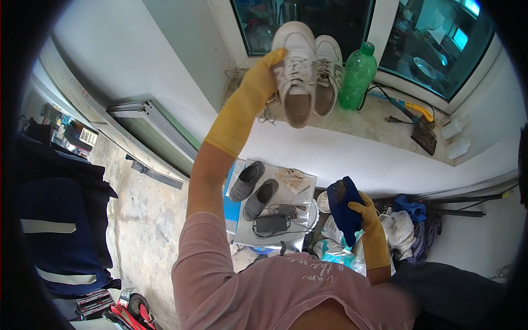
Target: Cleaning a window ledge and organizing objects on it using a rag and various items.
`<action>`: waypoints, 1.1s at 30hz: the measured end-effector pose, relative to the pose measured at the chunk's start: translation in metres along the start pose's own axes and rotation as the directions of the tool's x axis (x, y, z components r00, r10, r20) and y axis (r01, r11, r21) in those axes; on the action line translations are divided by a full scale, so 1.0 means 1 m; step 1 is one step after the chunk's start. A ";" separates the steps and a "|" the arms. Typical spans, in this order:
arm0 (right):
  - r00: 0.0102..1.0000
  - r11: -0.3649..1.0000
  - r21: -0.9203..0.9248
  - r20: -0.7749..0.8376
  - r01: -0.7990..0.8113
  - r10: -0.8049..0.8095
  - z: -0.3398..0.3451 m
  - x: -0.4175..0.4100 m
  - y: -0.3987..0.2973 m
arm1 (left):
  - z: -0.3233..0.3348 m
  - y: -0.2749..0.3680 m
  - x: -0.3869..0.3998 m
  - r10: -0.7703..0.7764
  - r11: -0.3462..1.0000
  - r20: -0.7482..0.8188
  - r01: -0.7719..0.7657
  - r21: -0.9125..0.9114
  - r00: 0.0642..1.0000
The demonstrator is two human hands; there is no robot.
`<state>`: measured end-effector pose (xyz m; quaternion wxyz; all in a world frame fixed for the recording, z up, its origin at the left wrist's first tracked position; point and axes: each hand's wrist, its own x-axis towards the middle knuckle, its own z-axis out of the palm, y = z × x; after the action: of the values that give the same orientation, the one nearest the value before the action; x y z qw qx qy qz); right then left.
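Observation:
Two white lace-up sneakers stand toe-up at the window sill. My left hand (268, 68), in a yellow rubber glove, grips the nearer sneaker (298, 78) by its left side. The other sneaker (328, 76) is just right of it, partly covered by the first. Lower right, my right hand (365, 210), also in a yellow glove, holds a dark blue cloth (344, 210) with a brown stain near its top. A green plastic bottle (358, 76) stands on the sill beside the sneakers.
On the sill (326, 123) lie scissors (268, 117), a yellow-handled tool (418, 110), a soldering-iron stand (424, 134) and small white bottles (458, 148). Below, a silvery foil-covered board (280, 239) carries grey slip-on shoes (260, 198), a rag (295, 179) and a black power adapter (270, 224). Bags (336, 251) lie near my right arm.

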<state>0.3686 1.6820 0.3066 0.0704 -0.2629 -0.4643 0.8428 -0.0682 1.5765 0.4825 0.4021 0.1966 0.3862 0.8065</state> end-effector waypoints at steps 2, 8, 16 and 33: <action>0.999 0.999 0.017 0.030 0.039 -0.039 0.001 0.003 0.002 | -0.016 0.006 -0.026 0.021 0.998 -0.095 -0.026 -0.053 0.995; 0.996 1.000 0.016 0.089 0.004 -0.006 0.023 0.012 -0.007 | -0.053 0.007 -0.141 0.081 0.991 -0.079 -0.089 -0.097 0.994; 0.986 0.998 -0.056 0.161 0.041 -0.031 0.073 0.044 -0.009 | -0.127 -0.046 -0.208 -0.084 0.988 -0.426 0.018 -0.156 0.901; 0.996 0.989 -0.120 -0.021 0.089 -0.092 0.099 0.057 -0.003 | -0.117 -0.086 -0.121 -0.314 0.940 -0.092 0.296 -0.167 0.945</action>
<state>0.2698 1.6307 0.3301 0.0989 -0.2565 -0.5241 0.8061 -0.0264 1.4573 0.3412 0.5128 0.0557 0.3729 0.7713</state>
